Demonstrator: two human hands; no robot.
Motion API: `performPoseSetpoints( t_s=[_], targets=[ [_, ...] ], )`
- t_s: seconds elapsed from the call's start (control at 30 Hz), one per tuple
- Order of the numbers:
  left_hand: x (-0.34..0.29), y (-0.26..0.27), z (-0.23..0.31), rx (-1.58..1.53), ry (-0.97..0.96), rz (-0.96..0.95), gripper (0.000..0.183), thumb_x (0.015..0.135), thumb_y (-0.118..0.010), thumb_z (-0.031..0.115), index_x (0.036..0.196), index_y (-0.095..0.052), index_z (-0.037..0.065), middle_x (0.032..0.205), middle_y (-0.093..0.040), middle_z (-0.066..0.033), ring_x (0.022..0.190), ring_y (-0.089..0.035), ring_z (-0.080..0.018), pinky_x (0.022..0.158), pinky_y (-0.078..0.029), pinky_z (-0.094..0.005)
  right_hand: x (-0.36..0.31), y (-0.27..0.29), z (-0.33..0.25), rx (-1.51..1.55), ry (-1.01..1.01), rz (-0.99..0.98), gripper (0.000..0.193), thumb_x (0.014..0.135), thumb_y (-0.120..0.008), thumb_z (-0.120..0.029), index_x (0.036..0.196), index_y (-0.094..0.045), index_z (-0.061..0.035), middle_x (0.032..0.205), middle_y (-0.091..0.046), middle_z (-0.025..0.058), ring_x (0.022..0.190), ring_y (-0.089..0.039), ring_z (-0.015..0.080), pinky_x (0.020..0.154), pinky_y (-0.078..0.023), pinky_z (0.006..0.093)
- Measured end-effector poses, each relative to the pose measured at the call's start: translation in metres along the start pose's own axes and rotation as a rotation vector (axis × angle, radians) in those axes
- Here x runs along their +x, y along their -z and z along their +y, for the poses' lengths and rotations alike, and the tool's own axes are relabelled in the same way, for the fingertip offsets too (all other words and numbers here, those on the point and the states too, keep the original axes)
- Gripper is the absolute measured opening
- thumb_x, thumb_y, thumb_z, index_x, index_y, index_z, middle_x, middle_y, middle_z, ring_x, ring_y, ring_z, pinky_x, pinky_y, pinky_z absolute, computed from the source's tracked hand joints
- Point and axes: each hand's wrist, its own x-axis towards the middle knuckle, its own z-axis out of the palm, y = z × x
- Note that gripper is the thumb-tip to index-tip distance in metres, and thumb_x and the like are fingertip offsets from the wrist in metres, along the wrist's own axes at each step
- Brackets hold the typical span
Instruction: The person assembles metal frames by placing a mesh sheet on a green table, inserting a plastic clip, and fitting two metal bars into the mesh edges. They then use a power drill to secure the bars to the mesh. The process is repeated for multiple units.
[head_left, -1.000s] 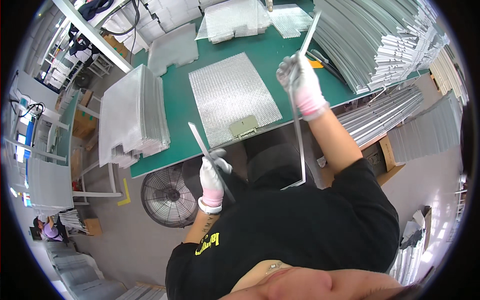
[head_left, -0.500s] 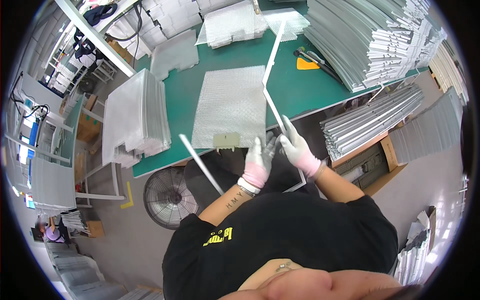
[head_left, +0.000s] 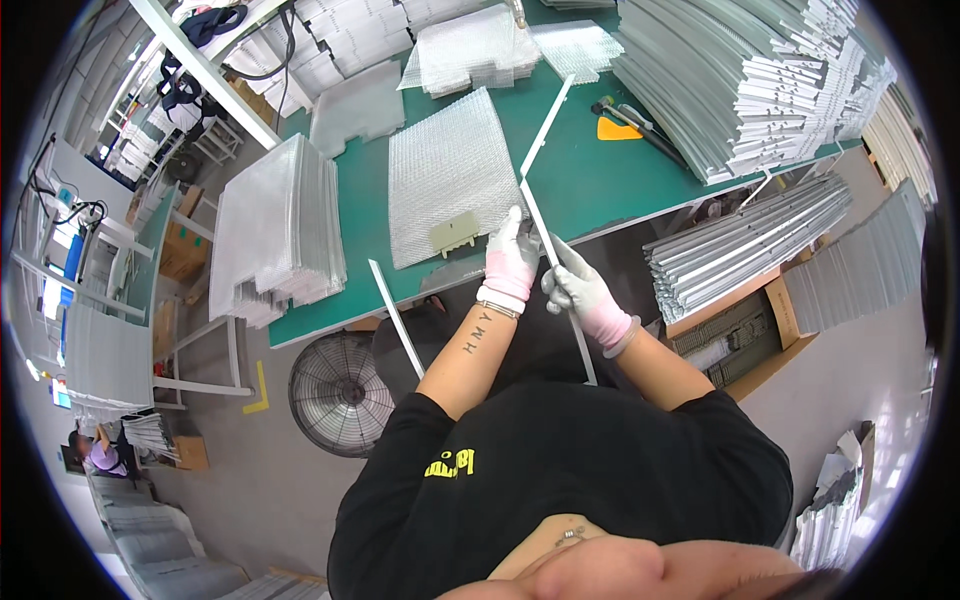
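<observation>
A silver mesh filter panel (head_left: 440,160) lies slanted on the green table, its lower right corner at my left hand (head_left: 508,262). That gloved hand is closed at the corner, thumb on top, other fingers partly hidden. My right hand (head_left: 590,300), gloved too, is closed round a thin white frame strip (head_left: 534,205). The strip bends near the panel's right edge; its far part rests over the table and its near end comes toward my body. A beige plastic piece (head_left: 455,233) sits on the panel's near edge. Another white strip length (head_left: 395,315) sticks up left of my left forearm.
Stacked mesh panels stand at the left (head_left: 265,225) and far side (head_left: 470,50). A large pile of metal strips (head_left: 690,90) fills the right of the table, near a yellow scraper (head_left: 617,130) and a hammer (head_left: 603,105). A floor fan (head_left: 345,393) stands below.
The mesh panel has shifted away from me and turned, the beige piece moving with it. My left hand has moved up to its corner and closed. My right hand has closed on the strip.
</observation>
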Motion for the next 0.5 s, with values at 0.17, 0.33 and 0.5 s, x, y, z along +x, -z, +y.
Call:
performPoseSetpoints(
  t_s=[0.17, 0.33, 0.5],
  targets=[
    [-0.037, -0.028, 0.003, 0.103, -0.069, 0.004, 0.024, 0.099, -0.058, 0.017, 0.116, -0.055, 0.0, 0.113, -0.058, -0.0119, 0.105, -0.055, -0.022, 0.094, -0.047, -0.0357, -0.018, -0.004, 0.0, -0.042, -0.008, -0.002, 0.061, 0.104, -0.047, -0.021, 0.157, -0.019, -0.0124, 0.085, -0.056, 0.0048, 0.054, -0.039, 0.0046, 0.06, -0.048, 0.025],
    [-0.048, -0.051, 0.006, 0.148, -0.132, 0.005, 0.02, 0.099, -0.06, 0.019, 0.111, -0.057, 0.004, 0.103, -0.061, -0.0074, 0.094, -0.058, -0.0191, 0.085, -0.049, -0.036, -0.026, -0.012, -0.006, -0.05, 0.013, -0.018, 0.061, 0.104, -0.046, -0.02, 0.157, -0.017, -0.0115, 0.085, -0.056, 0.0054, 0.054, -0.04, 0.0049, 0.061, -0.049, 0.0252],
    [-0.031, -0.039, -0.001, 0.13, -0.086, 0.033, 0.017, 0.097, -0.063, 0.017, 0.109, -0.057, 0.005, 0.099, -0.062, -0.0055, 0.088, -0.059, -0.0183, 0.08, -0.05, -0.035, -0.028, -0.008, -0.004, -0.123, 0.021, 0.016, 0.062, 0.104, -0.047, -0.02, 0.157, -0.017, -0.0109, 0.084, -0.056, 0.0053, 0.054, -0.04, 0.0052, 0.059, -0.049, 0.0253]
  ],
)
